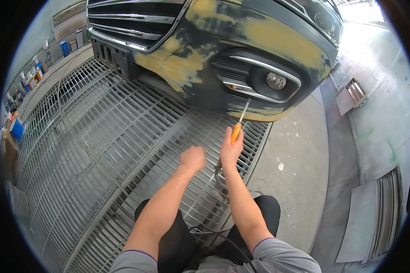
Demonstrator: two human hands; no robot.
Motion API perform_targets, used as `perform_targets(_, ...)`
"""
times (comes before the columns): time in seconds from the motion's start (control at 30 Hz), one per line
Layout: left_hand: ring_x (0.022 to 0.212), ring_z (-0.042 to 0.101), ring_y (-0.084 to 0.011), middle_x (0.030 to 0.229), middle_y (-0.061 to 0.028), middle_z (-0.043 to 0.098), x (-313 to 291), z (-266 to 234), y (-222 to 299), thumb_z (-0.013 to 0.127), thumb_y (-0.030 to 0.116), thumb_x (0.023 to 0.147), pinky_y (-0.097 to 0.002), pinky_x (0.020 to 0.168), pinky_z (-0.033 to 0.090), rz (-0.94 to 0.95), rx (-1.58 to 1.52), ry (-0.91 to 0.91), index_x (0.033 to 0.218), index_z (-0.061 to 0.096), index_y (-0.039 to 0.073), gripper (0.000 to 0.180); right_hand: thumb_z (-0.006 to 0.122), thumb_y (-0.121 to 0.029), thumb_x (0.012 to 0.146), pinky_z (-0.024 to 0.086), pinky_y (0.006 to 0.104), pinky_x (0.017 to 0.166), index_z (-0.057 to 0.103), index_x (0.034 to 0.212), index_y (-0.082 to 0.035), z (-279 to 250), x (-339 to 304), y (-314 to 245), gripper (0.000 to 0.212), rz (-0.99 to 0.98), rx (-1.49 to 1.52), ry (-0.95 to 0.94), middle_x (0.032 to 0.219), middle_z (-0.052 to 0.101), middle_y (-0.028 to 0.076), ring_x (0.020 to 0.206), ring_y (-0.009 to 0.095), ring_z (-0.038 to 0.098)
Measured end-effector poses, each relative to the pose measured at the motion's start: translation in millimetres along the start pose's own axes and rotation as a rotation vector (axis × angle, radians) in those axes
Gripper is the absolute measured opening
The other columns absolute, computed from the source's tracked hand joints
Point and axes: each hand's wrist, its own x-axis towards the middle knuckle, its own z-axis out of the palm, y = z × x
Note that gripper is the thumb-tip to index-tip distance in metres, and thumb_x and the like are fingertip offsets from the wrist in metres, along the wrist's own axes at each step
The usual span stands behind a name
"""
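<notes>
My right hand [231, 150] is closed round the yellow handle of a screwdriver [236, 132]. The thin metal shaft points up and away, its tip by the lower edge of the chrome trim [264, 96] around the fog lamp [276, 81]. Whether the tip touches the bumper, I cannot tell. This dark car bumper [202, 94] carries patches of yellowish filler. To the left of the right hand, my left hand [193, 158] is curled into a fist above the floor grating, apart from the bumper. Whatever lies inside that fist, if anything, is hidden.
Metal floor grating [100, 136] spreads beneath and to the left, with concrete [296, 182] to the right. A dark hose [232, 243] runs by my legs. Containers, including a blue bucket [17, 129], line the left wall. Panels [364, 218] lean at the right.
</notes>
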Motion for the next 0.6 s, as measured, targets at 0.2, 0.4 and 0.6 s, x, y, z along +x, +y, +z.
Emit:
perform_targets(0.2, 0.107, 0.076, -0.0387, 0.109, -0.0194, 0.078, 2, 2, -10, 0.063, 0.016, 0.090, -0.0508, 0.092, 0.060, -0.042, -0.005, -0.008, 0.103, 0.082, 0.015, 0.023, 0.072, -0.040, 0.104, 0.057, 0.0459, 0.071, 0.059, 0.140, -0.007, 13, -18, -31, 0.050, -0.003, 0.052, -0.108, 0.092, 0.075, 0.020, 0.077, 0.039, 0.073)
perform_targets(0.4, 0.114, 0.075, -0.0386, 0.120, -0.0211, 0.077, -7, -15, 5, 0.063, 0.012, 0.092, -0.0490, 0.095, 0.061, -0.071, -0.036, -0.072, 0.114, 0.080, 0.006, 0.028, 0.073, -0.045, 0.102, 0.058, 0.0512, 0.078, 0.059, 0.139, -0.011, 20, -16, -27, 0.052, -0.076, -0.110, -0.317, 0.101, 0.076, 0.025, 0.093, 0.049, 0.074)
perform_targets(0.6, 0.116, 0.074, -0.0360, 0.123, -0.0183, 0.077, -8, -21, 13, 0.062, 0.013, 0.096, -0.0476, 0.096, 0.061, -0.121, -0.056, -0.113, 0.118, 0.079, 0.007, 0.028, 0.072, -0.044, 0.102, 0.057, 0.0508, 0.078, 0.059, 0.138, -0.010, 29, -12, -54, 0.051, -0.063, -0.087, -0.299, 0.101, 0.076, 0.024, 0.093, 0.048, 0.073)
